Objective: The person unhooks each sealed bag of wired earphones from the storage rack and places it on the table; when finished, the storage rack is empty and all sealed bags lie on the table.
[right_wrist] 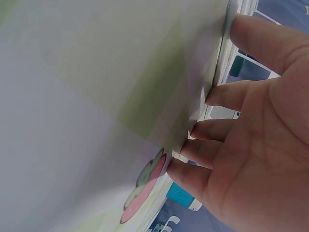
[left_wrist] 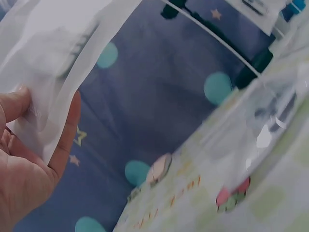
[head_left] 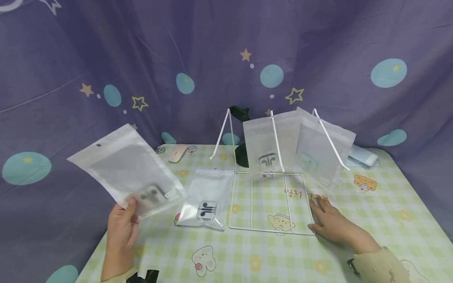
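Note:
In the head view my left hand (head_left: 122, 224) pinches a frosted plastic bag (head_left: 122, 165) by its lower edge, thumb in front. The bag is raised and tilted, and a pale item with dark round spots shows blurrily inside. My right hand (head_left: 334, 225) rests on the table with fingers spread, its fingertips at the right side of a white wire rack (head_left: 272, 231). In the right wrist view those fingers (right_wrist: 224, 96) are slightly bent along the table surface. Between the hands lies a clear bag (head_left: 212, 182) with black-corded earphones (head_left: 207, 210) in a white case.
Frosted bags (head_left: 256, 137) hang at the rack's upper prongs, one with earphones (head_left: 267, 160) inside. Another hanging bag (head_left: 320, 143) is at the right. Behind are a pink mouse-shaped item (head_left: 178, 153), a dark green object (head_left: 242, 155) and a pale blue box (head_left: 364, 155). A purple curtain (head_left: 219, 47) closes the back.

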Action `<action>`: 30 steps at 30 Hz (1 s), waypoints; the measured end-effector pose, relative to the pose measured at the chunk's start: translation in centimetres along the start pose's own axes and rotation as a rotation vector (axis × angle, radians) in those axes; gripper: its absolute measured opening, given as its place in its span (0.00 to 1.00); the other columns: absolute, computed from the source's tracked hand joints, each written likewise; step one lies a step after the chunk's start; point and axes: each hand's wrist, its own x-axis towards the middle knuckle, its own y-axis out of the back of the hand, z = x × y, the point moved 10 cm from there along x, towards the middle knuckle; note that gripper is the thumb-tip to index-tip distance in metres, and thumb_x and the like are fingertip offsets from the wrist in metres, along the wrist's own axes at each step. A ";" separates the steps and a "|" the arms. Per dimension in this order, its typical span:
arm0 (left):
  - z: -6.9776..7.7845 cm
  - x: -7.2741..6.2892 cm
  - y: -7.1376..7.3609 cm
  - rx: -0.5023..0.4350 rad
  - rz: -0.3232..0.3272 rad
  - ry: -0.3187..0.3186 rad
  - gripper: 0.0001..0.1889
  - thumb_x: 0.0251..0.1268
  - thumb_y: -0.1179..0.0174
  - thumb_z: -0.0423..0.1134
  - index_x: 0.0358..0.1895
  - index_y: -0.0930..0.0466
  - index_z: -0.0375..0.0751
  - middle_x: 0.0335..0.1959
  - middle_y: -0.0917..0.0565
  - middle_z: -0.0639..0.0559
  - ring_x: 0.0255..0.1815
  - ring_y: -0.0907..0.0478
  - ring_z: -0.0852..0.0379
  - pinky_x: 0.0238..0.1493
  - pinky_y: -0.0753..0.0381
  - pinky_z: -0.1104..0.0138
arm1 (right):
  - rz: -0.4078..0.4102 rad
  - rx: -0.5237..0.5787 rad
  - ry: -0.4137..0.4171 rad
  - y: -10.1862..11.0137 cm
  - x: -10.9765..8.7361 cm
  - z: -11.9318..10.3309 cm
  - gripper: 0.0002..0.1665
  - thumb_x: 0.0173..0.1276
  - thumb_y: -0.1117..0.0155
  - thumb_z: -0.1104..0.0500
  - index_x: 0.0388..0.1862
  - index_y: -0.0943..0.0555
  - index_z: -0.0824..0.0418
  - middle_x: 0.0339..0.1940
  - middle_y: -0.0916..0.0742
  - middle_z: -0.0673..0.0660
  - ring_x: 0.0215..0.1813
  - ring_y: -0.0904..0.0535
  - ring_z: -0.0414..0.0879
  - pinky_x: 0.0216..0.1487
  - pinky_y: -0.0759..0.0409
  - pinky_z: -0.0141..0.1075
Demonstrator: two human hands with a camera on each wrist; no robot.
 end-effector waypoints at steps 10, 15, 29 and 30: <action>-1.5 0.2 3.1 0.299 -0.017 0.187 0.15 0.74 0.51 0.28 0.39 0.14 0.46 0.31 0.16 0.59 0.30 0.22 0.67 0.33 0.25 0.76 | -0.005 0.010 -0.007 -0.3 0.1 -0.1 0.47 0.65 0.33 0.49 0.70 0.39 0.78 0.71 0.43 0.82 0.70 0.52 0.80 0.64 0.46 0.68; -2.5 0.5 5.0 0.510 -0.015 0.308 0.14 0.74 0.48 0.33 0.39 0.15 0.58 0.37 0.16 0.65 0.38 0.21 0.68 0.38 0.23 0.76 | -0.009 0.007 0.002 -0.3 0.2 -0.1 0.46 0.66 0.34 0.49 0.70 0.40 0.78 0.71 0.44 0.82 0.70 0.52 0.80 0.64 0.46 0.68; -5.7 2.2 9.4 0.945 -0.139 0.660 0.26 0.74 0.46 0.42 0.60 0.33 0.19 0.30 0.19 0.58 0.30 0.21 0.59 0.33 0.21 0.65 | -0.022 0.012 -0.008 0.0 0.0 0.0 0.47 0.65 0.34 0.49 0.70 0.40 0.78 0.71 0.44 0.82 0.70 0.52 0.80 0.64 0.46 0.68; -5.8 2.5 9.6 0.954 -0.153 0.673 0.26 0.74 0.46 0.42 0.60 0.34 0.18 0.30 0.20 0.57 0.30 0.22 0.59 0.33 0.21 0.65 | -0.025 0.017 -0.012 -0.1 -0.1 0.0 0.47 0.65 0.34 0.49 0.70 0.40 0.78 0.71 0.44 0.82 0.70 0.52 0.80 0.64 0.47 0.68</action>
